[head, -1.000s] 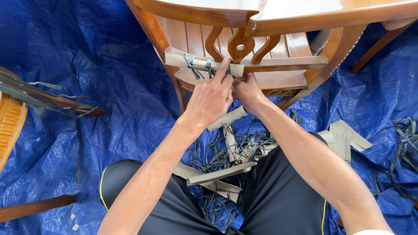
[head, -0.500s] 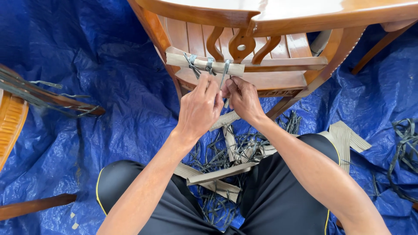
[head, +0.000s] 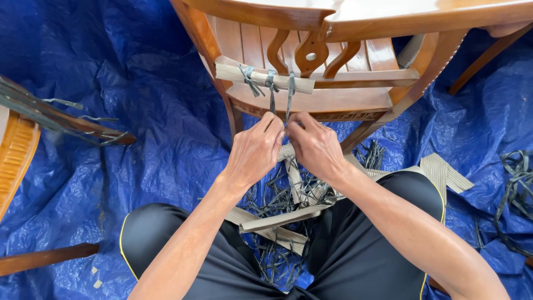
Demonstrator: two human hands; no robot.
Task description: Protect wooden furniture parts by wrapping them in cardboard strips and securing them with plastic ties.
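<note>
My left hand (head: 255,153) and my right hand (head: 316,147) meet knuckle to knuckle just below the lower rail of the wooden chair (head: 333,100). Each grip is pinched closed on a grey plastic strap (head: 290,97): two strands drop from the rail to my fingertips, and I hold one end in each hand, thumb against forefinger. Which strand belongs to which hand I cannot tell exactly, since my fingers cover the ends.

The straps come off a strip of corrugated cardboard (head: 264,78) that lies along the chair's cross rail and is tied there by three bands, the leftmost one knotted with loose tails. The strip's right end stops just short of the carved splat in the middle of the chair back; its left end reaches the chair's upright post.

Below my hands there is little free space: loose cardboard strips (head: 272,222) and a heap of cut strap scraps (head: 277,261) fill the gap between my knees. The blue tarpaulin (head: 139,139) on the floor spreads wide to my left, with nothing on it near my arm. Farther left, another wooden piece (head: 61,119) with straps on it lies well apart. More cardboard (head: 441,175) sits by my right knee.
</note>
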